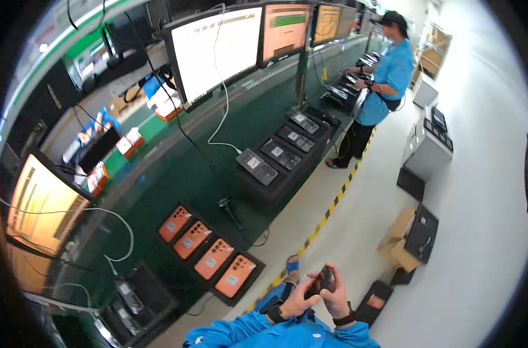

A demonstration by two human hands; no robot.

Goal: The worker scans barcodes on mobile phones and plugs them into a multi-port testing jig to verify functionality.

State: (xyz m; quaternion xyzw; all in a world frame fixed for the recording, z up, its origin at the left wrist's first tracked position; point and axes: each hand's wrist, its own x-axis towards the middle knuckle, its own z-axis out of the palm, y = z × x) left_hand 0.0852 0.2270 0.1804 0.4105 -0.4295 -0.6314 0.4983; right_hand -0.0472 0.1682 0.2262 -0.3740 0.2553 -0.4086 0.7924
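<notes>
At the lower middle, in front of my body, both hands are closed around a dark phone. The phone [318, 285] is tilted and partly covered by fingers. My left hand [298, 301] grips its left side, and my right hand [336, 297] holds the right side with the thumb near its face. Both wrists wear dark bands. To the left on the green bench lies a black foam tray [249, 284] with several orange phones [214, 258] in a row, backs up and bearing white labels. The phone is held off the bench, over the floor.
A black handheld scanner [232, 213] lies beside a black tray of dark phones [280, 154] on the bench [177, 174]. White cables hang from the monitors [217, 52]. A person in blue [388, 75] works farther along. Cartons [398, 238] and black trays stand on the floor right.
</notes>
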